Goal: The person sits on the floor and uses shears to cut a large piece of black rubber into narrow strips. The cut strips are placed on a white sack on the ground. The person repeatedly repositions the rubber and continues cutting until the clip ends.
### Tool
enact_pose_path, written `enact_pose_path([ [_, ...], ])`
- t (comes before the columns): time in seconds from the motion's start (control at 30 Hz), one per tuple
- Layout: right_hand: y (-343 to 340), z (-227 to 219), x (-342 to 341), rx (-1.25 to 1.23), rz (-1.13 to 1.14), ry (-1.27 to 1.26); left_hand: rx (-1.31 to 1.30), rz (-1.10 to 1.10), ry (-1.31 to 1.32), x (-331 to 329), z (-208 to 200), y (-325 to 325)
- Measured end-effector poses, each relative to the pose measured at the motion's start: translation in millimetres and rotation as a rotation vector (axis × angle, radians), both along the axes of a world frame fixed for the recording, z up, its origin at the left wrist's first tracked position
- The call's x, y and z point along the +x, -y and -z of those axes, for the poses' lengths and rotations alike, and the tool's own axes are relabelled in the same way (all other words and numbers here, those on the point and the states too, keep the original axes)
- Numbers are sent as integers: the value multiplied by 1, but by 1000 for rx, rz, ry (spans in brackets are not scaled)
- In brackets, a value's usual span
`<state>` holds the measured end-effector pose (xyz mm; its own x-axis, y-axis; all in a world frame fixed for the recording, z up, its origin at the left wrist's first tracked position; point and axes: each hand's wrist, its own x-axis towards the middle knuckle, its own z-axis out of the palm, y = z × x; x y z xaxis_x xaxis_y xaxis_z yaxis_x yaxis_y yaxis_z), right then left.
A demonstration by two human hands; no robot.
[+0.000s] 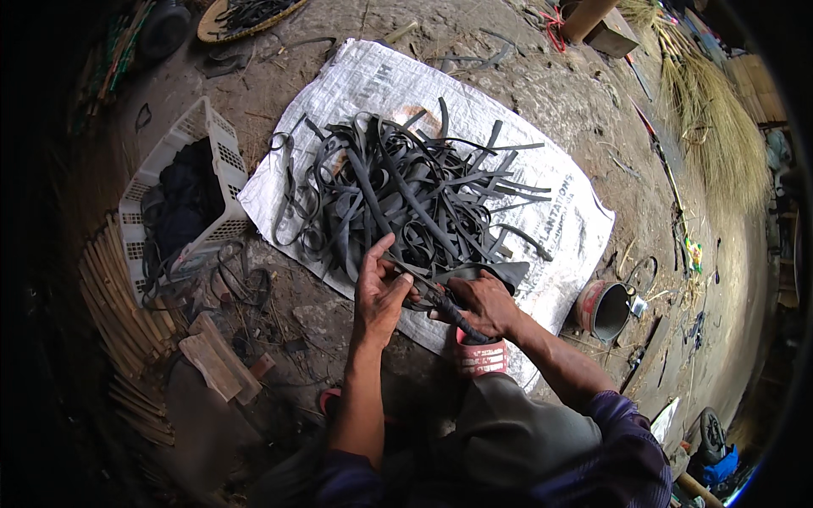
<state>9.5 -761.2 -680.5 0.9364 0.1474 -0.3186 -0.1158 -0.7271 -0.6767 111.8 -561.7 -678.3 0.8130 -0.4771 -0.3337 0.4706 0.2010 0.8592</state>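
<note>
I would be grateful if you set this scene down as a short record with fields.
Left hand: index finger extended, thumb against the dark bound piece
Right hand: closed around that same piece
Beyond hands: heap of black strips
Under heap: white woven sack
Left of sack: pale plastic crate holding dark material
Right of sack: round open container
Upper right: dry grass bundle
Top left: woven tray with dark pieces
</note>
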Motion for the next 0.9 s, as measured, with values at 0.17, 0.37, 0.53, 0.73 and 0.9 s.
enact_pose_path([
  [0.17, 0, 4, -6, 24, 27, 25, 30, -19, -32, -3, -5, -2],
  [0.37, 14, 20, -7, 354, 524, -230, -88, -111, -30, 43, -34, -6],
  [0.53, 41, 28, -23, -30, 547, -63, 187, -199, 209, 92, -46, -23],
  [0.73, 29, 46, -45, -425, 478, 274, 1262, 668, 132, 19, 6, -30],
  [0.9, 35, 46, -47, -436, 595, 318, 1332, 426, 360, -31, 59, -11],
])
